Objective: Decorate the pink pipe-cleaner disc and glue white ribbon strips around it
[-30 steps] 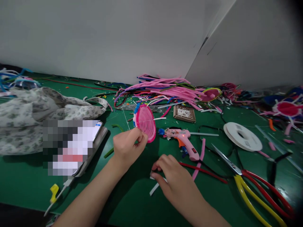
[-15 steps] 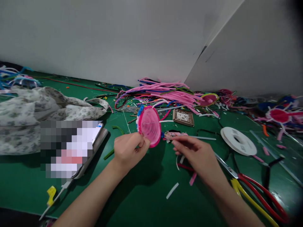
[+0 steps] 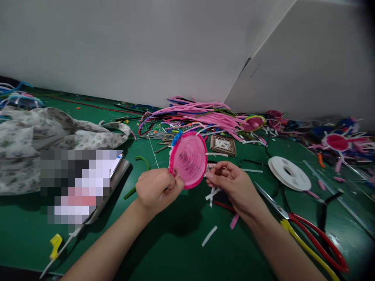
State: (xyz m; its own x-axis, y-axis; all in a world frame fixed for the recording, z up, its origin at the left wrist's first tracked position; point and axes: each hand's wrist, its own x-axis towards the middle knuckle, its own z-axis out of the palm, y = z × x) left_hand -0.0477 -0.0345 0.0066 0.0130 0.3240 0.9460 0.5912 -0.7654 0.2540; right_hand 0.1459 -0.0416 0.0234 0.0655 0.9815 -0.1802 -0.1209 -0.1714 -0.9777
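The left hand (image 3: pixel 158 189) pinches the pink disc (image 3: pixel 191 159) by its rim, above the green table (image 3: pixel 164 249). I see the right hand (image 3: pixel 234 182), fingertips nearly together, has risen beside it, seemingly readying work there; whether it grips the white strips (image 3: pixel 213 193), I can't tell.

The left hand (image 3: pixel 158 189) covers part of the pink disc's (image 3: pixel 190 158) rim; the right hand (image 3: pixel 234 185) hides most of the glue gun (image 3: pixel 211 166). Pixelation masks the phone (image 3: pixel 84 187); the left edge crops the floral cloth (image 3: pixel 35 134).
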